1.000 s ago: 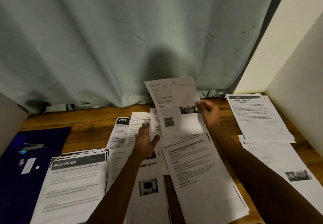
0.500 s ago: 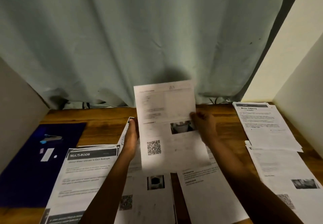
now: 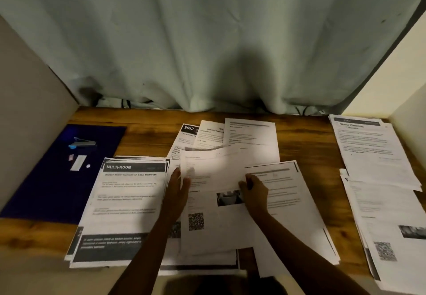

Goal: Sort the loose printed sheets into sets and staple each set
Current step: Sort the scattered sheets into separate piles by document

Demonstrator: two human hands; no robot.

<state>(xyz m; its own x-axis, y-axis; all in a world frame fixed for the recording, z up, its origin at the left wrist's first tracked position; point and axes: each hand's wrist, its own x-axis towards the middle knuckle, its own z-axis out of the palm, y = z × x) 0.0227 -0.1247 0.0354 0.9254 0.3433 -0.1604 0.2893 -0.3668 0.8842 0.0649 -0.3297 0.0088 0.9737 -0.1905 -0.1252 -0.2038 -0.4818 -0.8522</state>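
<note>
You are handling matt white paper sheets (image 3: 219, 237) over a tabletop (image 3: 149, 138) of grained wood that is showing a soft sheen; a pale matt cloth curtain (image 3: 207, 41) is hanging behind, and a smooth dark-blue mat (image 3: 46, 191) is carrying a metallic-looking stapler (image 3: 83, 143).

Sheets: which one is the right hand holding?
The centre sheet with photo and QR code; right hand pinches it, left hand touches its left edge.

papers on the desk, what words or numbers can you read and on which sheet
"MULTI-ROOM": header of the left stack's top sheet.
"Deliver Water Glasses to Each Bedroom": subtitle beneath it, slightly blurred.
"2692": black header of a far sheet.
"Mirror Cleaning": far right stack, blurred, likely.
Body text and QR codes elsewhere: unreadable.
</note>
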